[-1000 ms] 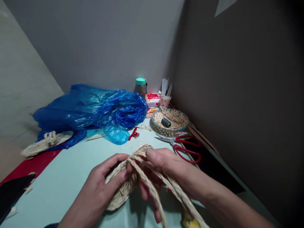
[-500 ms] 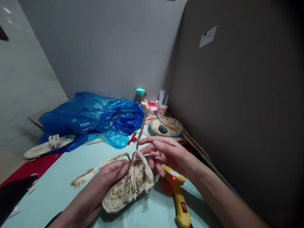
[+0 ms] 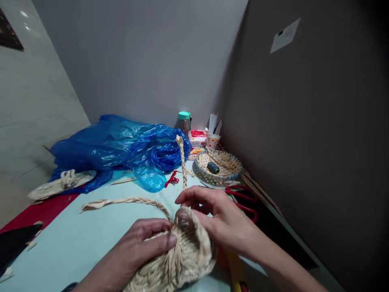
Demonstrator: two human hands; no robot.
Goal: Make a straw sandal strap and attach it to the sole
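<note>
A woven straw sandal (image 3: 179,263) is tilted up in front of me, its lower end cut off by the frame edge. My left hand (image 3: 142,247) grips it from the left, thumb pressed on the gathered straw in the middle. At its upper right edge, my right hand (image 3: 215,213) curls its fingers around the base of the braided straw; the exact pinch is partly hidden. One braided cord (image 3: 184,168) stands up behind the right fingertips. Another braided cord (image 3: 130,200) stretches left, its end frayed. A yellow glue gun (image 3: 234,267) lies partly hidden under my right forearm.
A second straw sandal (image 3: 62,183) lies at left by a blue plastic bag (image 3: 121,142). Red-handled scissors (image 3: 243,190) and a woven basket (image 3: 202,175) with a dark thread spool (image 3: 213,167) are at right. Behind stand a bottle (image 3: 184,121) and a paper cup (image 3: 213,141).
The sandal has come nearer and lower, turning its upper edge toward me. My right fingers have closed from spread to curled on the braid. The left cord now stretches out straighter.
</note>
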